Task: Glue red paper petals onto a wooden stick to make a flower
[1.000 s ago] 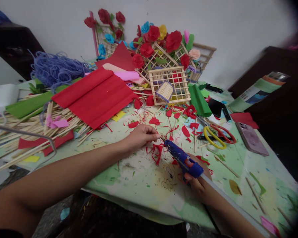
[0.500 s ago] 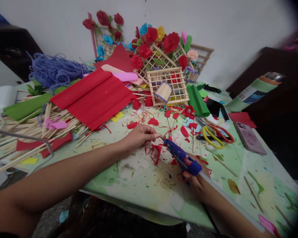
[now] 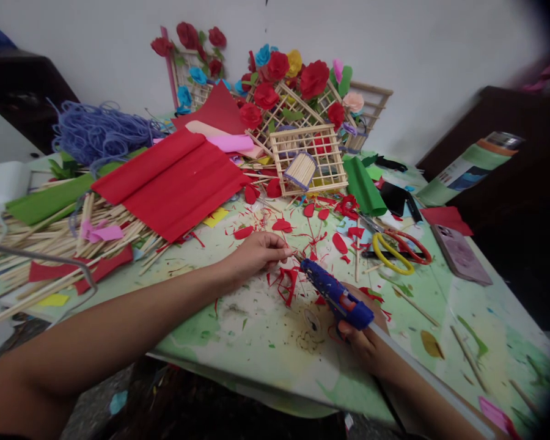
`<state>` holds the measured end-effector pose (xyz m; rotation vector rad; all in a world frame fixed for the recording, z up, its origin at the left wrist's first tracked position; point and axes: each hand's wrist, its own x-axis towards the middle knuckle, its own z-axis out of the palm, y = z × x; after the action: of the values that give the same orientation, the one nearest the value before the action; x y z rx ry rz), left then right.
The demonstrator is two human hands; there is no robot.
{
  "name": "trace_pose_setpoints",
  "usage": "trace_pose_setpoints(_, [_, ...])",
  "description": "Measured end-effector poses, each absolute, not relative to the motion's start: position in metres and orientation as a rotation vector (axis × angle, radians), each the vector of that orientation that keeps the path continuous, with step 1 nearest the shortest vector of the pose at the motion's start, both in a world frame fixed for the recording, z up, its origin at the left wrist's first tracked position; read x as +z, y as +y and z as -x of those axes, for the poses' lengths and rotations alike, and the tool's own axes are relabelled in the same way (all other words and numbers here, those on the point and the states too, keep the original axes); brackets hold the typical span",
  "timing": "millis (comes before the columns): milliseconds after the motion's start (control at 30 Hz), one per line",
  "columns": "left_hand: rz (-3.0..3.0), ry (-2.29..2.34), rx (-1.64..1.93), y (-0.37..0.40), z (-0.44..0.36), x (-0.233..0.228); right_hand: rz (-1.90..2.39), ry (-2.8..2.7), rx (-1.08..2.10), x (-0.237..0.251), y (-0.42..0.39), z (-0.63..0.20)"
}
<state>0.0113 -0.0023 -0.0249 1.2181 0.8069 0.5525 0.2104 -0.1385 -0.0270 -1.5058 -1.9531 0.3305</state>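
1. Blue plastic fills your right hand (image 3: 366,345): your fingers are clenched round the glue gun (image 3: 337,294), its nozzle pointing at a small red scrap that your left hand (image 3: 256,253) pinches on the table (image 3: 266,330). The scrap is too small to make out clearly.
2. Your left fingertips (image 3: 288,252) sit just beside the nozzle. If the tip is hot, a small slip of either hand could burn them.
3. Glue could run past the scrap onto the table and stick it down, since the piece lies flat on the surface.
4. Loose red petals (image 3: 311,211) and cuttings (image 3: 288,282) lie all round the nozzle. A stray drip may catch them and foul the piece.
5. Your left forearm stretches low across the table near the sticks (image 3: 73,235). A pull back may drag some off the edge.
6. The scissors (image 3: 401,250) and phone (image 3: 461,255) lie near your right arm, apart from it. A wide swing of the gun or its stick could knock them.
7. The red crepe sheet (image 3: 174,177) is well apart from the nozzle, so it is at little risk for now.
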Motion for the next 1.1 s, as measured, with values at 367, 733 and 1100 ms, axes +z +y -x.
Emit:
trace_pose_setpoints(367, [-1.211,0.804,0.56,-0.002,-0.011,-0.026,1.461,-1.924,0.323,-0.022,-0.141,-0.207])
trace_pose_setpoints(733, [-1.012,0.679,0.702,0.004,-0.006,-0.013,2.141,-1.774,-0.643,0.001,-0.104,-0.3])
trace_pose_setpoints(1100, [-0.966,0.572,0.697,0.003,-0.006,-0.016,2.085,-2.101,-0.586,0.053,-0.077,-0.288])
